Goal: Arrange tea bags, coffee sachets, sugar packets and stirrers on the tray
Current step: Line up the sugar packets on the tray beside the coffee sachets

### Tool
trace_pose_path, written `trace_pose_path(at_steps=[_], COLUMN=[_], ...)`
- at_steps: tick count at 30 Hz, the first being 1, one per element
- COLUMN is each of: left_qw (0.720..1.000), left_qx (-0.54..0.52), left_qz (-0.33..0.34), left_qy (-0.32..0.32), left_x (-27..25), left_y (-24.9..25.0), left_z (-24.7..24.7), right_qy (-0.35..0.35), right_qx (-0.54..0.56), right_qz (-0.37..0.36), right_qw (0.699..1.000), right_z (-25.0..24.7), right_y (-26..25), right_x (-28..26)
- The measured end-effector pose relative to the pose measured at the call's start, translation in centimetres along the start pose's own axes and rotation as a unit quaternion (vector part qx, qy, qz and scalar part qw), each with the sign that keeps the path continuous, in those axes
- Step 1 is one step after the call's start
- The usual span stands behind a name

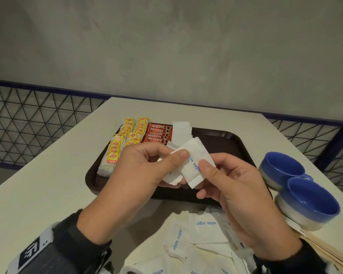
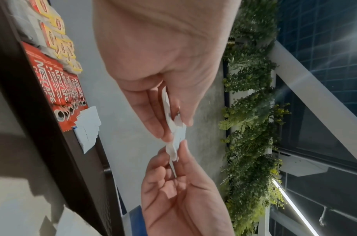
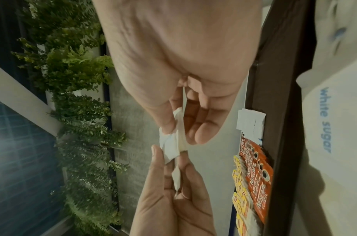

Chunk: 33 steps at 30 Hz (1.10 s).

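A dark brown tray lies on the white table. On its left part stand yellow tea bags, red coffee sachets and a few white sugar packets. Above the tray, my left hand and my right hand both pinch a small stack of white sugar packets. The wrist views show the same stack held between thumbs and fingers of both hands. More sugar packets lie loose on the table near me. Wooden stirrers lie at the right under the cups.
Two blue and white cups stand right of the tray near the table's edge. A wire mesh fence runs behind the table on both sides. A grey wall rises beyond.
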<state>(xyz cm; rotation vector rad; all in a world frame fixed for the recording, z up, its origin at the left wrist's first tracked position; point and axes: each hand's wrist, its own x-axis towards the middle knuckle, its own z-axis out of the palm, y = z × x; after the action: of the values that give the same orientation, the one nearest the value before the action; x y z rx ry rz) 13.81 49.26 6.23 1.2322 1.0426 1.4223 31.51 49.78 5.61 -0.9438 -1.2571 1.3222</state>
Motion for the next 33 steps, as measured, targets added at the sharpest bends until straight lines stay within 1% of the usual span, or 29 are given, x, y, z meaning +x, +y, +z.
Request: trace_pose_path(at_steps=[4, 9, 11, 16, 22, 26, 28, 29, 31, 33], left_qw=[0.999, 1.000, 1.000, 0.999, 0.998, 0.998, 0.999, 0.999, 0.999, 0.995], left_qx=[0.033, 0.017, 0.003, -0.004, 0.027, 0.033, 0.028, 0.020, 0.012, 0.004], left_qz=[-0.030, -0.012, -0.011, -0.040, -0.030, -0.034, -0.031, -0.026, -0.009, 0.005], left_qy=[-0.027, -0.008, -0.002, -0.029, -0.047, -0.050, -0.034, -0.014, 0.046, 0.103], left_x=[0.2, 0.2, 0.3, 0.3, 0.4, 0.5, 0.6, 0.7, 1.2, 1.8], left_y=[-0.3, -0.4, -0.4, -0.6, -0.6, -0.6, -0.5, -0.5, -0.3, 0.0], left_z=[-0.3, -0.2, -0.2, -0.4, -0.7, -1.0, -1.0, -1.0, -1.5, -2.3], right_qy=[-0.007, -0.004, -0.003, 0.025, 0.045, 0.044, 0.049, 0.056, 0.059, 0.037], right_qx=[-0.017, 0.023, 0.013, -0.003, -0.023, -0.033, -0.030, -0.021, 0.000, -0.030], right_qz=[0.002, 0.009, 0.011, 0.009, -0.001, -0.002, 0.000, 0.007, 0.037, 0.066], right_qw=[1.000, 1.000, 1.000, 1.000, 0.999, 0.998, 0.998, 0.998, 0.998, 0.997], right_z=[-0.2, 0.0, 0.0, -0.2, -0.1, 0.0, -0.2, -0.3, -0.5, -0.6], right_y=[-0.1, -0.2, 0.0, 0.2, 0.3, -0.1, -0.2, -0.2, -0.2, -0.3], right_x=[0.0, 0.0, 0.0, 0.0, -0.1, -0.2, 0.0, 0.1, 0.7, 1.8])
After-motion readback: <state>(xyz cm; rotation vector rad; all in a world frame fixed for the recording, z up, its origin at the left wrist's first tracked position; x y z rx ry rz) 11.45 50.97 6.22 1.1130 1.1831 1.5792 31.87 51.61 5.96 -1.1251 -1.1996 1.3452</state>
